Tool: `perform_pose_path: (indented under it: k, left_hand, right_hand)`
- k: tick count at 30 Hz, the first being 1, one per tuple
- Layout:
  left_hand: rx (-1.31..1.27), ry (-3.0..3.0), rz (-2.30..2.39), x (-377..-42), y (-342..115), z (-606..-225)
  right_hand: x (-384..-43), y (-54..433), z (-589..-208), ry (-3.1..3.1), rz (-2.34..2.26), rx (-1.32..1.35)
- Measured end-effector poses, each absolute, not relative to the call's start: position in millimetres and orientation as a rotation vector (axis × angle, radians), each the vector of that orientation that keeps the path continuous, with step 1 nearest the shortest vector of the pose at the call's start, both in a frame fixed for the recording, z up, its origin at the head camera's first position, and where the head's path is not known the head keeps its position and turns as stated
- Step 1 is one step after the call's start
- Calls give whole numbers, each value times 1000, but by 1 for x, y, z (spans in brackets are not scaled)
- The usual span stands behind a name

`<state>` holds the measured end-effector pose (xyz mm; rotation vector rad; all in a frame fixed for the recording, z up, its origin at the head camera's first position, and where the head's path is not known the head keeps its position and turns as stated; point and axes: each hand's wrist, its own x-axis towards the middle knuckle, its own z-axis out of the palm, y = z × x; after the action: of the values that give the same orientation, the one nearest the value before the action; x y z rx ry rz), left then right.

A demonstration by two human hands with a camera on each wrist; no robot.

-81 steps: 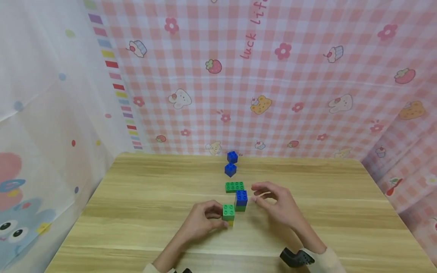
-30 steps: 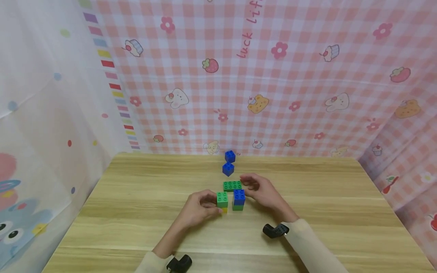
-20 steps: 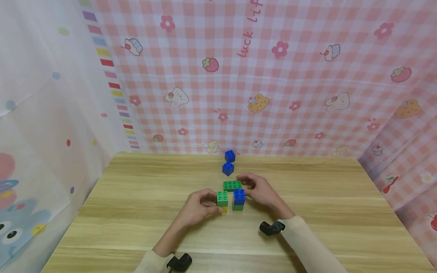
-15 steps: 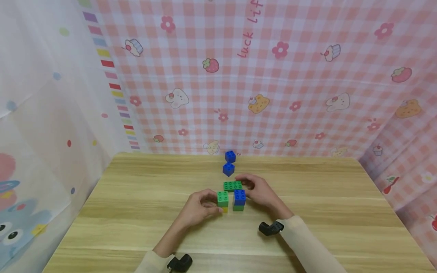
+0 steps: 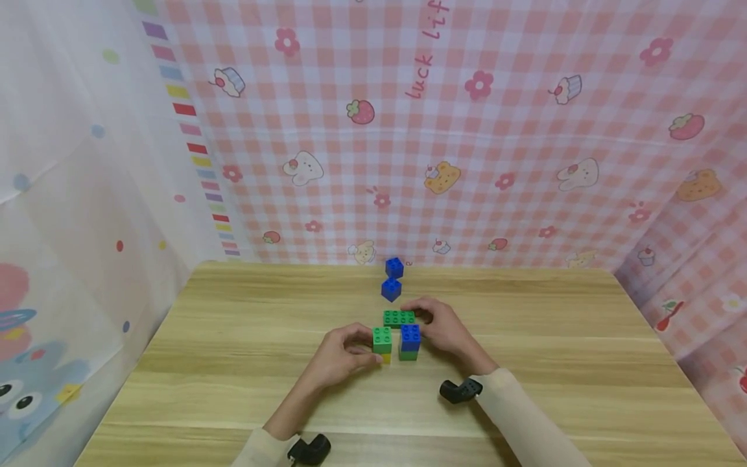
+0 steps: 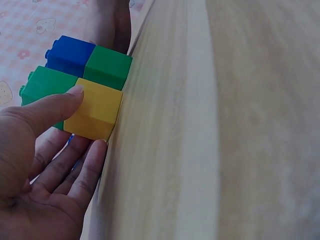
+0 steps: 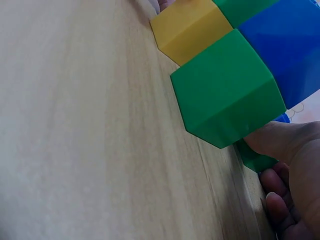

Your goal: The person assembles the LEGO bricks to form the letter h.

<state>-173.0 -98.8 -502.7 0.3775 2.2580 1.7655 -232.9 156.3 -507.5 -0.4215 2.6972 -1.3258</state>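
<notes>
Light wood made up the tabletop [image 5: 222, 370], and on it the person's left hand [image 5: 338, 355] pinched a two-brick stack, a light green brick [image 5: 382, 339] above a yellow brick [image 6: 95, 110]. The thumb lay across the near side at the seam between the two colours, with fingers on the opposite side. The stack stood upright.

Just to its right, across a narrow gap, stood another upright stack: a blue brick [image 5: 410, 336] on a green brick [image 5: 408, 355].

Beyond both stacks lay a long green brick [image 5: 399, 318], two rows of four studs showing on top. The right hand [image 5: 441, 327] had its fingers curled round the right end of this one, the index finger along the far edge (the thumb slipped behind the blue and green stack, so its tip was hidden and I could not tell how firmly it pressed).

Farther back, towards the edge of the tabletop, sat two more blue pieces, a nearer blue cube [image 5: 391, 289] and a farther blue cube [image 5: 394, 267], set corner to corner.

Cream sleeves [image 5: 519, 415] covered both forearms, with a black wrist device [image 5: 461, 391] near each cuff. Pink gingham cloth [image 5: 350, 162] hung behind the tabletop, printed with strawberries, cupcakes and flowers, and a paler cloth [image 5: 64, 188] with dots and a cartoon figure hung at the left.
</notes>
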Motion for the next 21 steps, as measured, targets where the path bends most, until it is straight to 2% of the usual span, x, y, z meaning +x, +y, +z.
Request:
perform_pose_path:
  k: [21]
  left_hand:
    - [380, 2271, 1761, -172, -99, -504]
  right_hand:
    - [-230, 158, -502, 2710, -1355, -381]
